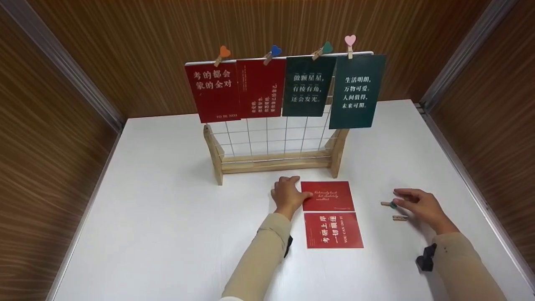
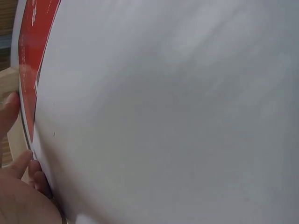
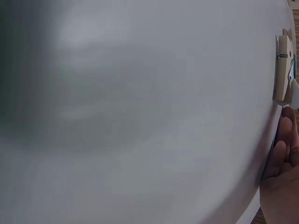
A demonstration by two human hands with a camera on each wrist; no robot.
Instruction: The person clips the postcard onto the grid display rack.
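Flat on the white tabletop lies a red card (image 1: pixel 334 200) with slanted white script. My left hand (image 1: pixel 287 195) is at its left edge, with the thumb tip overlapping the card and the other fingers on the table side. Just below it lies a second red card (image 1: pixel 334 234) with large white characters. To the right, my right hand (image 1: pixel 422 207) hovers beside a small wooden clothespin (image 1: pixel 385 204) with a green heart, thumb tip right at the heart. Another wooden clothespin (image 1: pixel 400 218) lies nearer to me. In the right wrist view, fingertips come close under a clothespin (image 3: pixel 282 70).
Behind the cards stands a wire grid rack (image 1: pixel 276 163) on wooden feet. Two red cards (image 1: pixel 217 100) and two dark green cards (image 1: pixel 357 117) hang along its top, each under a heart clothespin (image 1: pixel 350 44). Wood-grain panels (image 1: pixel 250 21) enclose the white table (image 1: pixel 159 234).
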